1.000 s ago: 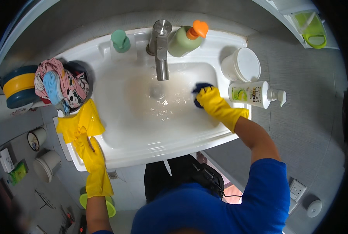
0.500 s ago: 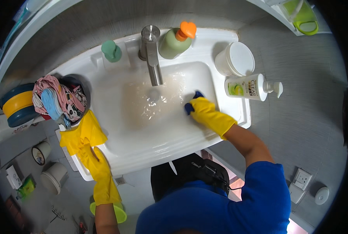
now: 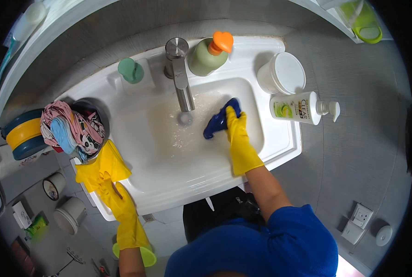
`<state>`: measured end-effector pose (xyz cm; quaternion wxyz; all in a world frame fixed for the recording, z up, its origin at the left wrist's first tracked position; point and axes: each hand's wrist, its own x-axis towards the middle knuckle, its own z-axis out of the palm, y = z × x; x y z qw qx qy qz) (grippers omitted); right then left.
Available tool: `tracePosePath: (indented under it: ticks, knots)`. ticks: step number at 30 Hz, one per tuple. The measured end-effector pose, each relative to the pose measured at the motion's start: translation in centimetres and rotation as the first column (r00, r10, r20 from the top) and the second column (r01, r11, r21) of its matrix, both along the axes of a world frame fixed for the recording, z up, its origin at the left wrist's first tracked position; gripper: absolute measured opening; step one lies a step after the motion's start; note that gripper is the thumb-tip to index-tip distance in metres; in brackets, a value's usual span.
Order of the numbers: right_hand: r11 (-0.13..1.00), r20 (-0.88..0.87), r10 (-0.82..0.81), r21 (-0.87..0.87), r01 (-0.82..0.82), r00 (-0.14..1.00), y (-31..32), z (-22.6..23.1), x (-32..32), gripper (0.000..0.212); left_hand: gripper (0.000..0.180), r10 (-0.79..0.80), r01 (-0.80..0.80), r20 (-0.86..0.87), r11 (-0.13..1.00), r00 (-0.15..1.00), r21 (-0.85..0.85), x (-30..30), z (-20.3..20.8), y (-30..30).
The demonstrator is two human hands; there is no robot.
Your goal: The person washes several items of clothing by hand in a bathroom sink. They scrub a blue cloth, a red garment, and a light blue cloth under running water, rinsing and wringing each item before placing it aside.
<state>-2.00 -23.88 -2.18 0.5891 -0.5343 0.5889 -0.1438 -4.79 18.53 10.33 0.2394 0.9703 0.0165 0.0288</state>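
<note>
Yellow rubber gloves cover both my hands. In the basin of the white sink [image 3: 155, 177], my right hand [image 3: 237, 134] grips a wet, dark blue cloth [image 3: 217, 122] just over the cloudy water, right of the tap. My left hand [image 3: 116, 198] is at the sink's left front corner, its fingers closed on the lower edge of a yellow cloth [image 3: 105, 162] that lies over the rim. Where the glove meets this cloth is hard to make out, as both are the same yellow.
A metal tap [image 3: 182, 85] reaches over the basin. Behind it stand a green pump bottle [image 3: 205, 60] and a small green holder [image 3: 130, 70]. A white tub [image 3: 282, 74] and a lying pump bottle [image 3: 294, 107] occupy the right rim. Bundled clothes [image 3: 72, 125] fill a bowl at left.
My right hand has moved left from the basin's right side toward the middle, bringing up the blue cloth, which now shows more fully. My left hand stays at the yellow cloth.
</note>
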Motion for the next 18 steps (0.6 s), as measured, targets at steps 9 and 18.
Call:
tracePosePath:
  ticks: [9,18]
  knots:
    - [0.917,0.615,-0.297,-0.03,0.397,0.731,1.1,0.7,12.0,0.013,0.043,-0.022,0.022,0.014,1.0,1.0,0.0,0.4,0.0,-0.3]
    - [0.904,0.525,-0.049,-0.339,0.262,0.849,13.9,-0.9,13.8,0.014,0.042,-0.053,0.047,0.051,0.991,0.997,0.124,0.3,0.3,-0.7]
